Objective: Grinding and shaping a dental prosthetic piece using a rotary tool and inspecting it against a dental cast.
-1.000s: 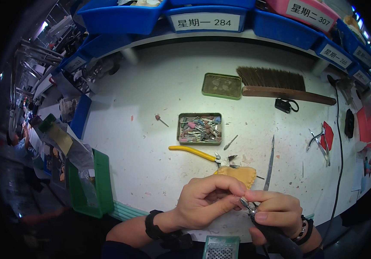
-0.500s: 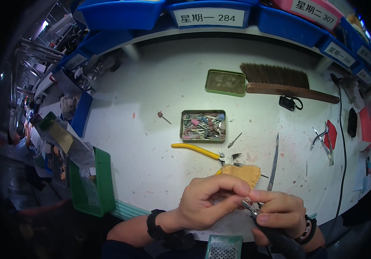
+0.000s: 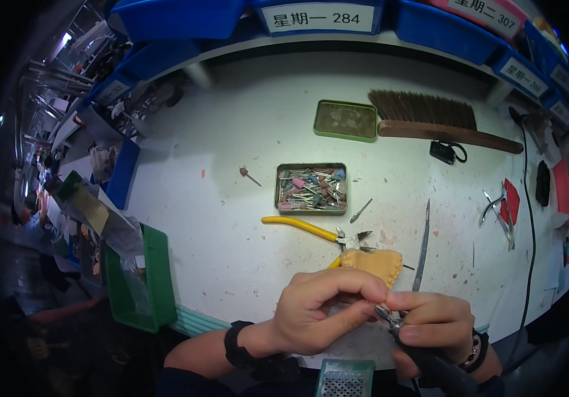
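My right hand (image 3: 438, 324) is wrapped round a rotary handpiece (image 3: 430, 362) with a dark body and a metal front end. Its tip points up and left, toward the fingertips of my left hand (image 3: 327, 311). Thumb and forefinger of that hand are pinched together right at the tip; whatever small piece lies between them is mostly hidden. Just beyond the fingers a tan dental model (image 3: 372, 263) lies on the table, partly covered by my left hand. Yellow-handled cutting pliers (image 3: 304, 226) lie behind it, and a slim grey pointed tool (image 3: 422, 248) is to its right.
A tin of grinding bits (image 3: 311, 190) stands mid-table, its lid (image 3: 345, 120) farther back beside a brush (image 3: 446, 132). Loose bits (image 3: 361, 210), small pliers (image 3: 498, 208) and a black cable (image 3: 529, 245) lie around. A green bin (image 3: 155, 278) is left; blue bins (image 3: 446, 33) line the shelf.
The whole view has shifted slightly. Both hands keep the same grip, and the handpiece tip has turned a little between the fingers.
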### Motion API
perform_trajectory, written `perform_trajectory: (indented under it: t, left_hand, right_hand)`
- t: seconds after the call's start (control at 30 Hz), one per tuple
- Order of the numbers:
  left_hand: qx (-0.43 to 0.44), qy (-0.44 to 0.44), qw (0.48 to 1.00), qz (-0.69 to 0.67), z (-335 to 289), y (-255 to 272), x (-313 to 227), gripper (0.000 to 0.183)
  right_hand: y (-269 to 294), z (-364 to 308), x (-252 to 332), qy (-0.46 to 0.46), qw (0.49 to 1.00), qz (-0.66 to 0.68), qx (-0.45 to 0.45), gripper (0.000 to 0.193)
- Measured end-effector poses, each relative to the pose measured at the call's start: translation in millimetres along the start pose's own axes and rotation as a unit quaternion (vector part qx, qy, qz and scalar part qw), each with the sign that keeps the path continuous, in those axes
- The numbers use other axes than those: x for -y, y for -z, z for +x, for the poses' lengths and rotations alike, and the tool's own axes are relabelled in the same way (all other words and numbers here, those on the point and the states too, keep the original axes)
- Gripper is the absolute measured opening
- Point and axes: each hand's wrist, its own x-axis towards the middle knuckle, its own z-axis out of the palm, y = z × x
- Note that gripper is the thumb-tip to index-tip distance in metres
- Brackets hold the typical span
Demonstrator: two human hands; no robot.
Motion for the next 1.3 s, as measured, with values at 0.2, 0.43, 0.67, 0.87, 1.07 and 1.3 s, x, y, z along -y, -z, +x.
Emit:
perform_trajectory:
  t: [0.2,0.43,0.67,0.87,1.07,1.3]
  left_hand:
    - [0.005,-0.011,1.0,0.012,2.5,0.6,-2.4,0.015]
    - [0.018,0.015,1.0,0.012,2.9,2.2,-7.7,0.016]
    - [0.019,-0.005,0.998,0.053,3.2,2.6,-8.1,0.017]
    - [0.017,0.002,0.999,0.044,3.0,1.5,-8.5,0.016]
    - [0.019,-0.004,0.998,0.057,3.8,1.8,-10.4,0.017]
    - [0.022,-0.009,0.998,0.065,5.2,2.1,-11.7,0.018]
  right_hand:
    - [1.0,-3.1,1.8,-0.009,1.0,0.014,0.01,0.032]
    - [-0.4,-1.0,4.0,-0.002,1.0,-0.005,-0.003,0.035]
    - [0.4,0.7,4.1,-0.011,1.0,0.006,0.003,0.033]
    - [0.7,-2.1,3.6,-0.034,0.999,0.036,-0.002,0.032]
    - [-1.2,-3.6,4.2,-0.041,0.998,0.042,-0.014,0.032]
    - [-0.1,-1.4,2.6,-0.029,0.999,0.034,-0.006,0.032]
